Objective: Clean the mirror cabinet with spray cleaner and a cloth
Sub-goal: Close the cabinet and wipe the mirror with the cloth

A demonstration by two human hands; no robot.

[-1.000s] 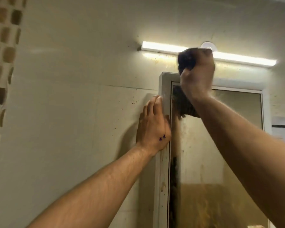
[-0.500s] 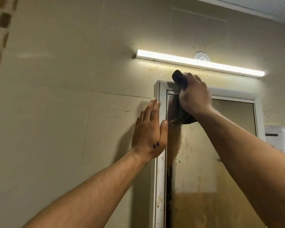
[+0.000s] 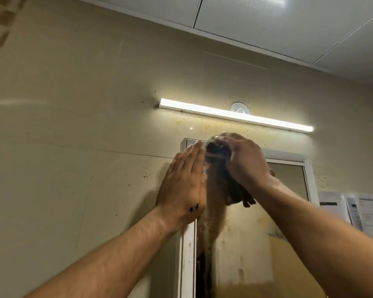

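Cloth (image 3: 235,188) bunched in the curled fingers of our right hand (image 3: 244,163) sits at the top-left corner of the mirror cabinet (image 3: 289,155), whose top rail runs rightward, while our left hand (image 3: 184,186), fingers straight, presses the frame's left side.

A lit strip light (image 3: 235,115) sits on the speckled beige wall (image 3: 73,147) below a white panelled ceiling (image 3: 289,29); papers (image 3: 366,209) hang at right.

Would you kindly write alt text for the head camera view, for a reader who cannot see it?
A person's right hand grips a dark cloth at the top left corner of a stained mirror cabinet, while the flat left hand rests against its left edge. A lit strip light glows on the beige wall above.
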